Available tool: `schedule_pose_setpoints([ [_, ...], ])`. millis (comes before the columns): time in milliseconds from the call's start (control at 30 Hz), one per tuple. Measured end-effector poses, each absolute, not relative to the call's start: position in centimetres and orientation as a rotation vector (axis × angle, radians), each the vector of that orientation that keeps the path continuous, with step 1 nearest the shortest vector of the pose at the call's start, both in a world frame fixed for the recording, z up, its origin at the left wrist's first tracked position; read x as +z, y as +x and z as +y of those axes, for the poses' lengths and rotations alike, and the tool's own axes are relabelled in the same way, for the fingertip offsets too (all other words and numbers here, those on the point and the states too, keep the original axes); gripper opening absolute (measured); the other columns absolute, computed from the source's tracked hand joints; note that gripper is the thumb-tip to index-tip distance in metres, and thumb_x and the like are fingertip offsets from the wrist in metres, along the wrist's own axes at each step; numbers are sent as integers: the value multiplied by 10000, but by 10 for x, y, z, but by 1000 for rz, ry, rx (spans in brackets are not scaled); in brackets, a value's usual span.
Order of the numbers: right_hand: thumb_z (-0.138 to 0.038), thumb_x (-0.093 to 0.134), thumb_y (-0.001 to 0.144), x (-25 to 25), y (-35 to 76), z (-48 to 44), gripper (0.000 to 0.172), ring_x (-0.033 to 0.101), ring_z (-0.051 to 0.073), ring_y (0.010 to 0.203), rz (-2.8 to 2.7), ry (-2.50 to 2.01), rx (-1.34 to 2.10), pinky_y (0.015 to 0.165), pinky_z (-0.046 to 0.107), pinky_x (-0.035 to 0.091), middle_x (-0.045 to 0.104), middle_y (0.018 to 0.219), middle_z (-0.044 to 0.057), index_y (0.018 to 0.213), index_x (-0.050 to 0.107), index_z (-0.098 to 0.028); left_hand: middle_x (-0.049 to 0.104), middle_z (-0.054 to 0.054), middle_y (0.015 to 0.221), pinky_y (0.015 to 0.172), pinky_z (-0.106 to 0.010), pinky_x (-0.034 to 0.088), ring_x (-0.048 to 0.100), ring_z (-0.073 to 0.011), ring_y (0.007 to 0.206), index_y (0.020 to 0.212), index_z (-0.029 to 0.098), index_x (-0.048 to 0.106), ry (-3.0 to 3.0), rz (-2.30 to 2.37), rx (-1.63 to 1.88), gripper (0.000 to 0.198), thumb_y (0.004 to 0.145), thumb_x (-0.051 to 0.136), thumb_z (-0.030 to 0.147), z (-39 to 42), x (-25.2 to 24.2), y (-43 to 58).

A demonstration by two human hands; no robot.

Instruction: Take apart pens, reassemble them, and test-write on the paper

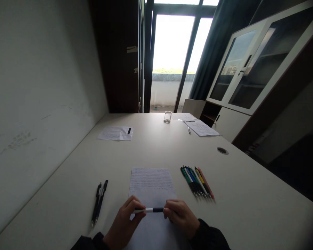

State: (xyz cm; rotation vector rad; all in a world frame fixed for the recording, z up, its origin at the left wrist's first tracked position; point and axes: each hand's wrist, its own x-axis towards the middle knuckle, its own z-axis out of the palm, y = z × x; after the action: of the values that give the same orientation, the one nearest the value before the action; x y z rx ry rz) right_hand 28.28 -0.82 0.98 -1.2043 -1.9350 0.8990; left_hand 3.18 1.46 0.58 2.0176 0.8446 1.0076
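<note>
A white pen with a dark grip (153,210) lies level between my hands, above a sheet of paper (151,194) with lines of writing on its upper part. My left hand (127,218) pinches the pen's white end between thumb and fingers. At the dark end, my right hand (181,216) has its fingers closed round the tip, which they hide. To the right of the sheet several pens (197,182) in green, blue, white, yellow and pink lie side by side. Two dark pens (99,203) rest left of my left hand.
Farther along the white table (156,149) are a clear glass (167,117), a crumpled sheet (116,133) at left and stacked papers (201,127) with a pen (189,129) at right. A round cable hole (222,150) is near the right edge. A wall (41,104) borders the left side.
</note>
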Motion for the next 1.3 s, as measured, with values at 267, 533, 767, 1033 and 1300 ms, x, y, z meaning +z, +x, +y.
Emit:
schedule_pose_setpoints([
  [267, -486, 523, 936, 11, 283, -8, 370, 537, 133, 559, -1889, -1240, 899, 564, 238, 404, 589, 616, 1, 876, 692, -162, 591, -34, 891, 711, -268, 497, 601, -170, 809, 939, 202, 601, 1979, 880, 1062, 27, 931, 581, 186, 14, 9, 30],
  [533, -378, 537, 947, 2, 286, -8, 224, 477, 125, 523, -1845, -1412, 624, 523, 246, 383, 529, 597, -30, 853, 612, -189, 568, -24, 881, 703, -280, 505, 601, -173, 800, 932, 208, 584, 1857, 1047, 1198, 35, 943, 569, 237, 19, 15, 20],
  [767, -207, 573, 940, 22, 277, -8, 87, 586, 208, 864, -2025, -1200, 141, 759, 337, 484, 638, 935, 68, 1013, 618, -205, 608, 15, 880, 765, -317, 523, 629, -165, 795, 1225, 266, 428, 1817, 1037, 1121, 382, 906, 637, 235, 14, 0, 25],
  [1033, -240, 634, 922, 36, 250, -2, 123, 595, 193, 810, -2384, -1086, 102, 694, 315, 492, 684, 944, 39, 1040, 614, -212, 597, 8, 922, 771, -314, 515, 609, -156, 810, 1274, 289, 396, 1880, 942, 1082, 403, 931, 584, 191, 10, -3, 28],
  [1300, -160, 509, 957, 25, 256, -2, 181, 607, 188, 792, -2344, -1126, 135, 695, 318, 508, 663, 918, 53, 1111, 586, -215, 577, -26, 1034, 819, -364, 511, 606, -170, 861, 1317, 304, 341, 1798, 882, 1137, 444, 943, 560, 207, 11, -3, 28],
])
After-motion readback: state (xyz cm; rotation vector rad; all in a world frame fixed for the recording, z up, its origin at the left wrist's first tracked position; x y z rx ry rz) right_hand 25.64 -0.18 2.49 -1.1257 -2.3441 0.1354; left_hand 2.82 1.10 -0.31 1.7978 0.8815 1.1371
